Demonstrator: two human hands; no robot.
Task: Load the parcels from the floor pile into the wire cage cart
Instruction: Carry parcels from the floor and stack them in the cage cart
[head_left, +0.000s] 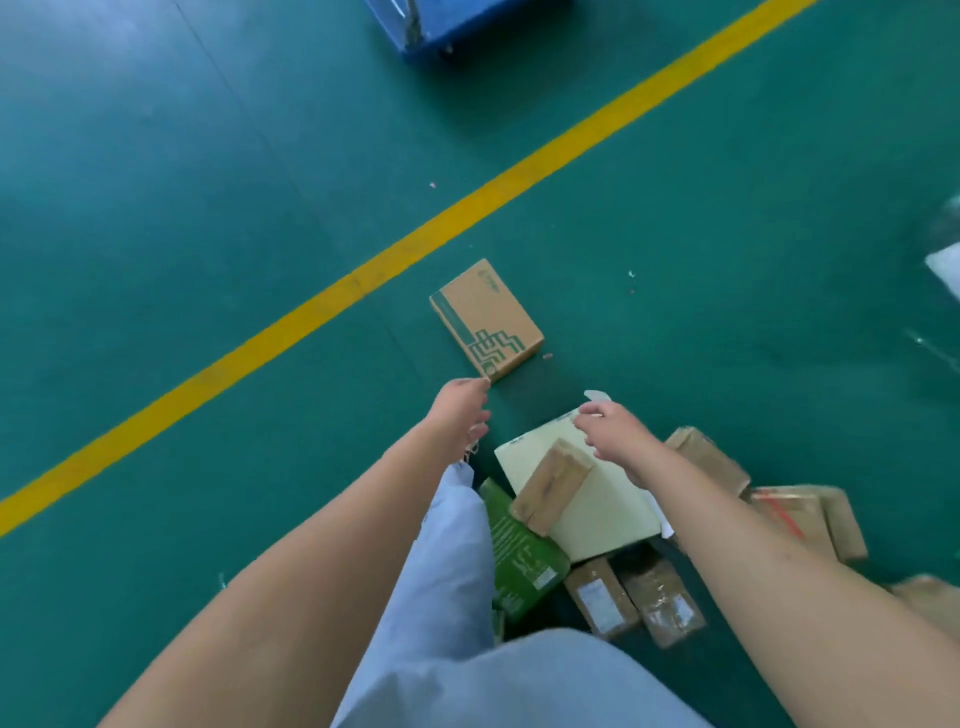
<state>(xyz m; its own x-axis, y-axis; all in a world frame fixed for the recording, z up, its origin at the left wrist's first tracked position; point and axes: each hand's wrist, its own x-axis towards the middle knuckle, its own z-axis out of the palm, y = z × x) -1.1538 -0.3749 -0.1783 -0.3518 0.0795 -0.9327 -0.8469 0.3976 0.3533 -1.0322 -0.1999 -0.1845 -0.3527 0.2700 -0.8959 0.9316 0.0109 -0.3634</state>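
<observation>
A lone box (487, 320) lies flat on the floor (208, 208), just right of the painted line (395, 254) and beyond the parcel pile (623, 525). In the pile, a small carton (551, 486) rests on a flat parcel (597, 499). A cart base (457, 26) stands at the far edge.

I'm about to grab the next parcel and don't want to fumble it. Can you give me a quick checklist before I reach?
1. Left hand free: ok, it holds nothing; fingertips at the near corner of the brown box with green print.
2. That box clear of other parcels: ok, it lies alone on the green floor.
3. Right hand free: cannot tell; something white shows at its fingertips.
4. Pale yellow parcel unobstructed: not ok, a small brown box lies on it.
5. Wire cage cart in sight: not ok, not visible.
</observation>
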